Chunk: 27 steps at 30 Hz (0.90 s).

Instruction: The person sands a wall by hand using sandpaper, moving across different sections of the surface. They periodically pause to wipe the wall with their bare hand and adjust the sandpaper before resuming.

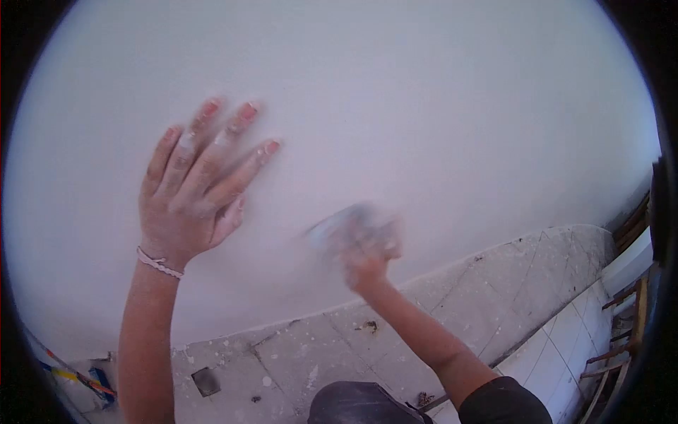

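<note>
My left hand (187, 187), dusted with white powder and wearing a pale braided band at the wrist, lies with spread fingers against the smooth white wall (438, 92). It holds nothing. Lower and to the right, my right hand (367, 258) is smeared by motion. Its fingers are closed around a flat grey-blue hand tool (328, 230), which is at the wall surface. The blur hides the tool's exact kind and whether its whole face touches the wall.
Below the wall runs a tiled floor (332, 357) spotted with white. A square floor drain (207, 381) sits near my left forearm. Red, yellow and blue items (78, 378) lie at lower left. A wooden frame (628, 339) stands at right. A dark rounded shape (364, 404) shows at the bottom.
</note>
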{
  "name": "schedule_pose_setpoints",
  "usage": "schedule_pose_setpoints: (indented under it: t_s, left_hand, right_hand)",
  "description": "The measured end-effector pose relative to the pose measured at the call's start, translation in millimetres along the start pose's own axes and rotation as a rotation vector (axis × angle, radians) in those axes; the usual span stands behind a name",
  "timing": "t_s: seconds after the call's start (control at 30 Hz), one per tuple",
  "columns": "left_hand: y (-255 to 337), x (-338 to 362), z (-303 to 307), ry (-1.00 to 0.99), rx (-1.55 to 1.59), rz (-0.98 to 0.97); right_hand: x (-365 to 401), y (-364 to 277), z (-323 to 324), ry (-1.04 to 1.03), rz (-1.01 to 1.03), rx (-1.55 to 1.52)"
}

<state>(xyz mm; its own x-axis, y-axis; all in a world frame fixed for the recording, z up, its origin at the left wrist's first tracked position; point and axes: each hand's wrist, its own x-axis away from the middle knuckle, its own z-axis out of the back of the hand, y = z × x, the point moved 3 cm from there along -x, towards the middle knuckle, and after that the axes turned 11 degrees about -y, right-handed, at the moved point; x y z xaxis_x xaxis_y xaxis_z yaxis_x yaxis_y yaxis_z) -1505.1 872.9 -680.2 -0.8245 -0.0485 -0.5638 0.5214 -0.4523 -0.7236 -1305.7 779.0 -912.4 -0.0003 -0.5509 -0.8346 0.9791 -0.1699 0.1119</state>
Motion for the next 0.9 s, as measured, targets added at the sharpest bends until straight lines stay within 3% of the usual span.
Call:
schedule_pose_setpoints:
  t_s: [0.1, 0.23, 0.33, 0.43, 0.53, 0.63, 0.73, 0.9]
  left_hand:
    - [-4, 9, 0, -0.017, -0.013, 0.021]
    - [-13, 35, -6, -0.031, -0.013, 0.017]
    - [-12, 35, -6, -0.017, 0.011, 0.017]
    - [-11, 38, -6, -0.013, 0.022, 0.046]
    - [-15, 44, -4, -0.016, 0.034, 0.031]
    - [-21, 53, -26, -0.003, 0.038, 0.028]
    - [-22, 56, -17, -0.001, 0.059, 0.044]
    - [-22, 58, -20, -0.008, 0.05, 0.093]
  right_hand:
    - [58, 0, -41, -0.124, 0.068, 0.141]
    - [28, 54, 3, 0.024, -0.65, -0.136]
    - [-25, 56, -6, 0.764, -0.714, -0.771]
    - [-48, 11, 11, 0.468, -0.522, -0.571]
    - [-17, -23, 11, 0.076, -0.014, -0.014]
    - [24, 44, -20, -0.18, -0.5, -0.265]
    - [-20, 84, 4, 0.396, -0.709, -0.458]
    - [-63, -16, 11, 0.128, -0.331, -0.51]
